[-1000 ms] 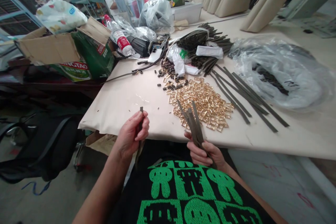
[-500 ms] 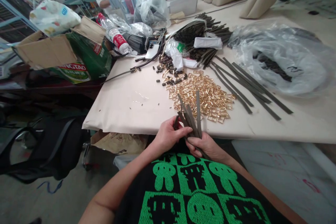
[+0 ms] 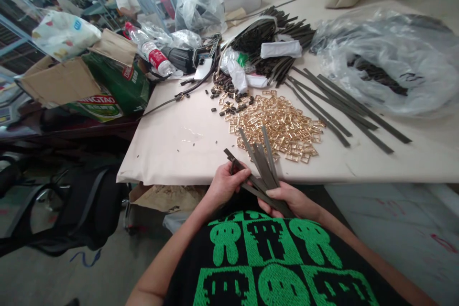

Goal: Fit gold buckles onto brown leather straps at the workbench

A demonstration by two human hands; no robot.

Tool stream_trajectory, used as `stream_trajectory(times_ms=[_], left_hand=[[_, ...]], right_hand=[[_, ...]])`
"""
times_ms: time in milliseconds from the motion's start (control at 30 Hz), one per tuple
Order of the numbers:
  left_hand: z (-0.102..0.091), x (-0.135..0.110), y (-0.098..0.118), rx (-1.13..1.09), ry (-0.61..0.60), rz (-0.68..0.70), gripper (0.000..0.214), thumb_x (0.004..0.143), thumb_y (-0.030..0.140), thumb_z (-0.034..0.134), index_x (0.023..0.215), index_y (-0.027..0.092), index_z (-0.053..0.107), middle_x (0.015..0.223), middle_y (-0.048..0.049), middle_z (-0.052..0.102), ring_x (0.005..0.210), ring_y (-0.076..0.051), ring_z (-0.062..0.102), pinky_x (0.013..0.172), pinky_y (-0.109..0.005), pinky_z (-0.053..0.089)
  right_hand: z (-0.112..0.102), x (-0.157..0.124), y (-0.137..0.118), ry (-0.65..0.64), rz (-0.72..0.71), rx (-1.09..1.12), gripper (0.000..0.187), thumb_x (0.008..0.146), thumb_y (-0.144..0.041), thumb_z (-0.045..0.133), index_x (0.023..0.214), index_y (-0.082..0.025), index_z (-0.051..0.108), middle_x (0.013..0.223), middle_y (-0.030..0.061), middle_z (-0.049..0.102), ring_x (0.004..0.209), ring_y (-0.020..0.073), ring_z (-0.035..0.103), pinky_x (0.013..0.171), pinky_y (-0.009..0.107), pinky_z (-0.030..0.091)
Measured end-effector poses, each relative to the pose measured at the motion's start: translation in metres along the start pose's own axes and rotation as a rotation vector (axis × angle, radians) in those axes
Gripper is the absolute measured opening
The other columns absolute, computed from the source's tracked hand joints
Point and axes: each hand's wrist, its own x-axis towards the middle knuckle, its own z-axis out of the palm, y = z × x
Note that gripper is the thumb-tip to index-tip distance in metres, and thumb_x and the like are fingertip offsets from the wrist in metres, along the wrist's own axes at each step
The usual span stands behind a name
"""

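Observation:
At the table's front edge my right hand (image 3: pixel 292 199) is closed around a fanned bundle of dark grey-brown straps (image 3: pixel 264 167). My left hand (image 3: pixel 226 184) pinches one strap (image 3: pixel 234 160) of the same kind between thumb and fingers, its end pointing up to the left. Small details at the left fingertips are hard to make out. Just beyond the bundle lies a heap of gold rectangular buckles (image 3: pixel 283 122). Small dark loops (image 3: pixel 229 93) are scattered at the heap's far left side.
Loose straps (image 3: pixel 344 105) lie right of the buckles, near a clear plastic bag (image 3: pixel 390 67). A large strap bundle (image 3: pixel 258 38), a phone (image 3: pixel 203 69) and a bottle (image 3: pixel 152 52) are farther back. A green carton (image 3: pixel 111 83) stands left; a black chair (image 3: pixel 86 201) is below.
My left hand has shifted slightly left and down, drawing its strap away from the bundle at an angle. My right hand still holds the other straps, now more fanned. The view has turned slightly.

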Motion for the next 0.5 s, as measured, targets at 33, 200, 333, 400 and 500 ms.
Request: stream_trajectory(times_ms=[33, 200, 333, 400, 500], left_hand=[[-0.001, -0.001, -0.001, -0.002, 0.011, 0.005, 0.030, 0.078, 0.042, 0.071, 0.078, 0.016, 0.057, 0.059, 0.0021, 0.060, 0.042, -0.005, 0.038, 0.041, -0.020, 0.024], [-0.004, -0.010, 0.002, -0.012, 0.002, 0.033, 0.032, 0.076, 0.043, 0.075, 0.078, 0.016, 0.058, 0.050, 0.0088, 0.044, 0.040, -0.004, 0.033, 0.040, -0.019, 0.022], [-0.008, -0.019, -0.001, -0.044, -0.057, 0.016, 0.031, 0.078, 0.043, 0.075, 0.079, 0.017, 0.058, 0.046, 0.0097, 0.041, 0.038, -0.003, 0.032, 0.040, -0.018, 0.020], [-0.010, -0.023, -0.008, -0.121, -0.132, 0.000, 0.035, 0.076, 0.047, 0.075, 0.080, 0.016, 0.060, 0.049, 0.0083, 0.045, 0.037, -0.002, 0.032, 0.039, -0.017, 0.019], [-0.013, -0.026, -0.024, -0.321, -0.280, -0.007, 0.062, 0.072, 0.076, 0.061, 0.081, 0.015, 0.063, 0.052, 0.0037, 0.052, 0.032, -0.002, 0.029, 0.035, -0.020, 0.014]], right_hand=[[0.001, 0.000, -0.001, 0.019, 0.017, 0.003, 0.041, 0.081, -0.041, 0.064, 0.110, -0.012, 0.059, 0.065, 0.0015, 0.065, 0.042, 0.0069, 0.047, 0.037, 0.016, 0.033], [0.007, 0.001, -0.002, 0.153, 0.056, -0.001, 0.039, 0.082, -0.050, 0.064, 0.093, -0.013, 0.059, 0.059, 0.0013, 0.064, 0.041, 0.0080, 0.049, 0.036, 0.017, 0.032], [0.010, 0.004, 0.003, 0.215, 0.048, 0.015, 0.058, 0.070, -0.060, 0.077, 0.103, -0.018, 0.054, 0.056, -0.0036, 0.063, 0.039, 0.0090, 0.050, 0.035, 0.017, 0.032], [0.011, 0.005, 0.004, 0.238, 0.041, 0.029, 0.057, 0.068, -0.059, 0.079, 0.100, -0.018, 0.055, 0.057, -0.0044, 0.062, 0.039, 0.0082, 0.050, 0.036, 0.017, 0.033], [0.012, 0.006, 0.005, 0.245, 0.050, -0.018, 0.053, 0.073, -0.060, 0.075, 0.098, -0.017, 0.058, 0.061, -0.0023, 0.065, 0.041, 0.0074, 0.052, 0.038, 0.017, 0.036]])
